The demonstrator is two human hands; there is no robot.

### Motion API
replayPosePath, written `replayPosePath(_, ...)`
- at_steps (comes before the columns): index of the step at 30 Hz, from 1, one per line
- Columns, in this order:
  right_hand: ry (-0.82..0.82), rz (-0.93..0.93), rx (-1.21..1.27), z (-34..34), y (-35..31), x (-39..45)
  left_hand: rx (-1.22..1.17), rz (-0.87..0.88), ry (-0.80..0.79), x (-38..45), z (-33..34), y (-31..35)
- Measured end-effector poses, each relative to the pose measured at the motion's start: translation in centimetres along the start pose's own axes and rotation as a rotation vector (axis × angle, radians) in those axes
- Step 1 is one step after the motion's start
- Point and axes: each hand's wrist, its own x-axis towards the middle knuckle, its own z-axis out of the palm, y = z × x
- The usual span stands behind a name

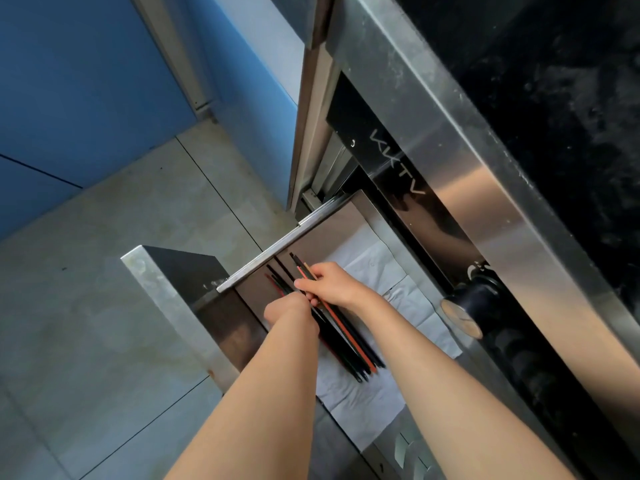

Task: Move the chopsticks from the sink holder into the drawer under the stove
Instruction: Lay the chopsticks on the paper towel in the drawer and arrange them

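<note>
Head view, looking steeply down at an open drawer [332, 233] beneath the stove [519, 140]. Both hands were inside the drawer, meeting over a bundle of chopsticks [349, 341]. The right hand [330, 284] was closed around the upper part of the bundle, its fingers curled over several black sticks and one red stick. The left hand [289, 311], just beside and touching the right, was curled against the same bundle; whether it gripped any stick could not be told. The chopsticks lay lengthwise in the drawer, their lower ends resting on a white paper liner [367, 393] below the hands, their upper ends projecting beyond the right hand's fingers. A black control knob [467, 310] sat on the stove front to the right of the hands. Grey floor tiles [104, 289] lay to the left of the hands.
</note>
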Motion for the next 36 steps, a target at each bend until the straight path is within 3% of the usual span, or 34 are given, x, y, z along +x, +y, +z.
replayPosePath(12,0.088,-0.077,0.062,-0.3,0.4,-0.9,0.016,0.086,0.055,-3.0,-1.2,0.1)
replayPosePath(17,0.117,-0.075,0.022,0.2,0.3,-1.2,0.025,0.115,-0.111,-5.1,-2.6,0.7)
replayPosePath(21,0.132,-0.065,0.005,0.1,-0.2,-1.4,0.156,0.252,-0.297,-6.9,-4.5,1.7)
replayPosePath(24,0.165,-0.069,-0.044,0.0,-0.6,-1.5,0.496,0.512,-0.449,-8.9,-6.8,2.5)
replayPosePath(26,0.15,-0.064,-0.058,0.0,-0.9,-1.5,0.886,0.889,-0.461,-9.4,-8.7,3.3)
replayPosePath(30,0.124,-0.07,-0.132,0.2,-1.9,-1.4,1.548,1.57,-0.243,-9.5,-12.3,5.6)
replayPosePath(33,0.096,-0.054,-0.195,0.2,-2.4,-0.9,1.708,1.885,-0.204,-8.6,-14.0,6.8)
replayPosePath(36,0.064,-0.021,-0.266,-0.2,-2.4,-0.4,1.787,2.058,-0.213,-7.1,-15.0,7.5)
